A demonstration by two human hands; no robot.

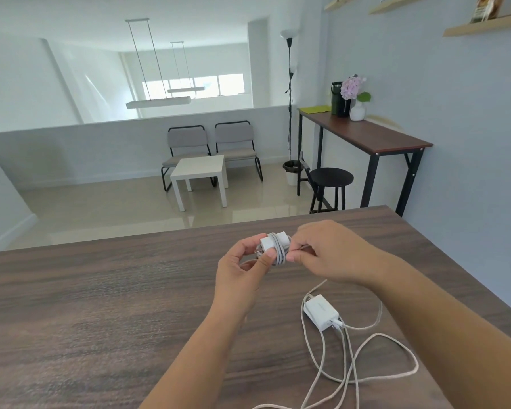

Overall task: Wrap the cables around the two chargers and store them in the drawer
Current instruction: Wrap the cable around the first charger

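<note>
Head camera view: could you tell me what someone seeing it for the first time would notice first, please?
First, the two hands meeting above the middle of the wooden table: the left hand holds a white charger with grey cable wound around it, and the right hand pinches the cable's end. Next, nearer on the right, a second charger lies flat with its loose cable sprawled in loops.

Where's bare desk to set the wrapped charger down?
Free: the desk left of the left hand, out to its left and near edges. Crowded: lower right, under the right hand, where the second charger and its loose cable sprawl.
</note>
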